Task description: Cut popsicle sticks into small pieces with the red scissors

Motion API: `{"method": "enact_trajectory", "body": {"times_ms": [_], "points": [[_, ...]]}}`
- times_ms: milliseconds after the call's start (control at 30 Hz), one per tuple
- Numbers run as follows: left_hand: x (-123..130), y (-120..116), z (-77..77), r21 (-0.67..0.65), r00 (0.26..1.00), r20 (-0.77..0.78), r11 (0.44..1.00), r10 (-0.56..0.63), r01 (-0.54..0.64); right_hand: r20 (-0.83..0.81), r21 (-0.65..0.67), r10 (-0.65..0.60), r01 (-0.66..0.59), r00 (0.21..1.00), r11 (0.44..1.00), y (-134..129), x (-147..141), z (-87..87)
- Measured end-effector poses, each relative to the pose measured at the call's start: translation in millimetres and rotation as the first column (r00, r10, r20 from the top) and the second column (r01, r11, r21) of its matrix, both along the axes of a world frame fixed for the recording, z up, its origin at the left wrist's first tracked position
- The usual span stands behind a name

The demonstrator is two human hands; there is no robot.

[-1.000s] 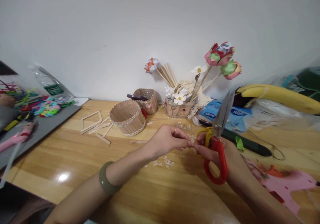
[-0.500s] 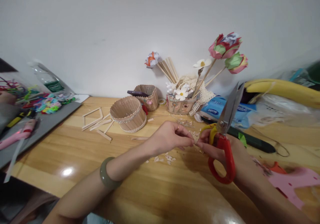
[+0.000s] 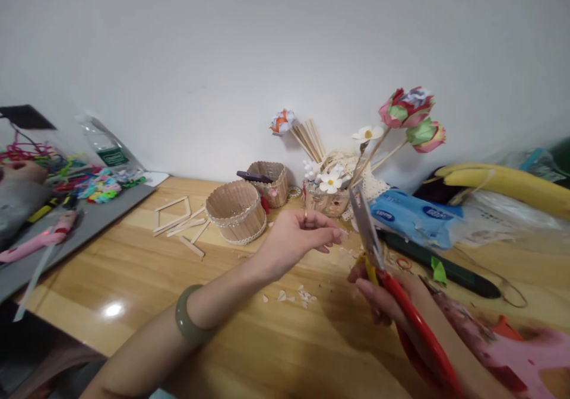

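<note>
My left hand (image 3: 296, 238) hovers over the middle of the table, thumb and fingertips pinched together. A small pale bit may be at the fingertips, too small to name. To its right, my right hand (image 3: 387, 298) is closed around scissors (image 3: 369, 227) with one red and one yellow handle. Their blades point up and look nearly closed. Below my left hand lie several small pale cut pieces (image 3: 305, 295). A round slatted basket (image 3: 238, 214) stands beyond my left wrist.
Thin wooden sticks (image 3: 191, 246) lie left of the basket. Behind are a second basket (image 3: 278, 188) with a phone on it and a decorated flower holder (image 3: 327, 197). At right are a blue packet (image 3: 414, 215), bananas (image 3: 503, 179) and a pink glue gun (image 3: 529, 351). Another person's hand (image 3: 24, 173) shows far left.
My hands have come apart at the fingertips. My right hand has moved down, and the scissors now tilt to the left. The view has shifted slightly.
</note>
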State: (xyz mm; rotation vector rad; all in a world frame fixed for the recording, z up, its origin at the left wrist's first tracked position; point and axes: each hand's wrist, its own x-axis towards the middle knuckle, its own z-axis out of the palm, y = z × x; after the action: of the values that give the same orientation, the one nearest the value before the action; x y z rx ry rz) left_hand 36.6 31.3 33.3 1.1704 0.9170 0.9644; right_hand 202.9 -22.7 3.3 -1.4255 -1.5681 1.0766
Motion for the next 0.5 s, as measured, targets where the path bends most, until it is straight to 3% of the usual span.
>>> {"method": "enact_trajectory", "body": {"times_ms": [133,500], "points": [[0.3,-2.4,1.7,-0.056,0.995,0.079,0.997,0.065,-0.061,0.031,0.021,0.082,-0.083,0.996,0.996,-6.7,-5.1,10.5],[3.6,-7.4,2.1,-0.091,0.978,0.155,0.988,0.142,-0.129,0.146,0.152,0.065,-0.087,0.987,0.985,-16.1,-6.5,20.5]]}}
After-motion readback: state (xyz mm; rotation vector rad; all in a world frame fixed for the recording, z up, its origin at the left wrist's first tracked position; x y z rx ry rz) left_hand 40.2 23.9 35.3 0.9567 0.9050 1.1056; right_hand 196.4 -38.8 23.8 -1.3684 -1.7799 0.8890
